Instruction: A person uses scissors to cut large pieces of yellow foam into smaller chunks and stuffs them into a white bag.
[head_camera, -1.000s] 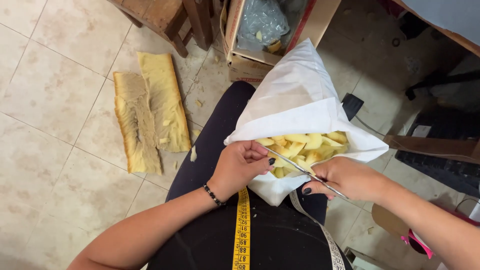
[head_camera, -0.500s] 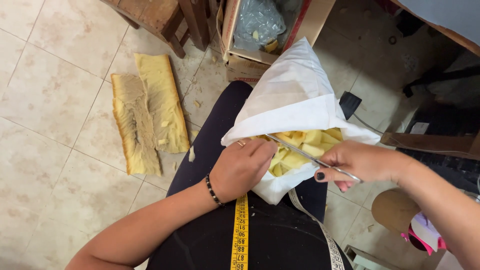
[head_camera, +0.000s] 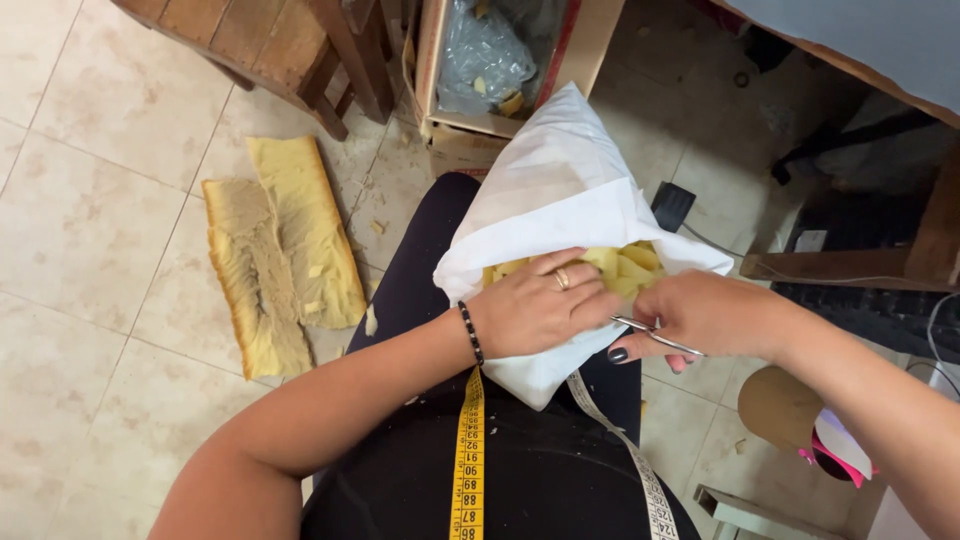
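A seated person works over a white fabric bag (head_camera: 560, 200) resting on the lap, its open mouth stuffed with yellow foam pieces (head_camera: 625, 268). The left hand (head_camera: 540, 310) lies across the bag's mouth, fingers curled loosely over the foam and the folded rim, a ring and a dark beaded bracelet showing; its grip is half closed on the cloth and foam. The right hand (head_camera: 705, 315) meets it from the other side, its grip closed around a pair of metal scissors (head_camera: 650, 335), blades pointing toward the left hand just below the foam. A yellow tape measure (head_camera: 468, 455) hangs down the person's dark clothing, with a 2nd, pale strip of tape (head_camera: 625, 450) trailing beside it under the bag.

On the beige tiled floor (head_camera: 80, 220) to the left lie 2 long slabs of yellow foam (head_camera: 280, 250), ragged along their edges, with small crumbs scattered near them. Ahead stand dark wooden furniture legs (head_camera: 340, 60) and an open cardboard box (head_camera: 470, 130) holding crumpled clear plastic. A black pedal-like block (head_camera: 672, 205) sits just beyond the bag, and a brown round object (head_camera: 780, 405) lies near the right forearm.
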